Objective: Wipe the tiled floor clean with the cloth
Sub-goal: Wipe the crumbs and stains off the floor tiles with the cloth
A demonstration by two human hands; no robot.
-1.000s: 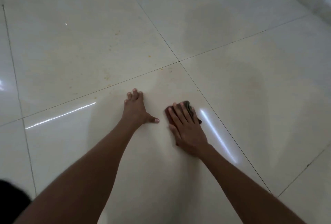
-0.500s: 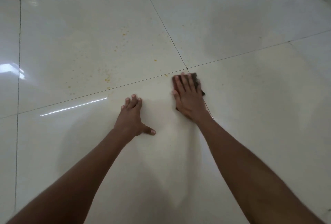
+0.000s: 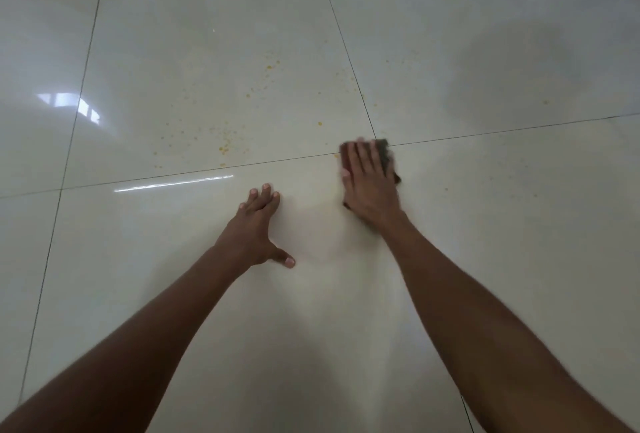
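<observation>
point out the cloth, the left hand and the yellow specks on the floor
cloth point(image 3: 383, 152), head view, dark corner showing beyond the fingertips
left hand point(image 3: 254, 228), head view, back of the hand
yellow specks point(image 3: 224, 148), head view, densest cluster above the grout line

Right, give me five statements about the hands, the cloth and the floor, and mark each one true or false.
1. The right hand presses flat on the cloth. True.
2. The left hand holds a second cloth. False: it rests bare on the floor, fingers spread.
3. Yellow specks lie on the tile beyond the left hand. True.
4. The cloth sits at a crossing of grout lines. True.
5. The cloth is white. False: it is dark, brownish.
</observation>
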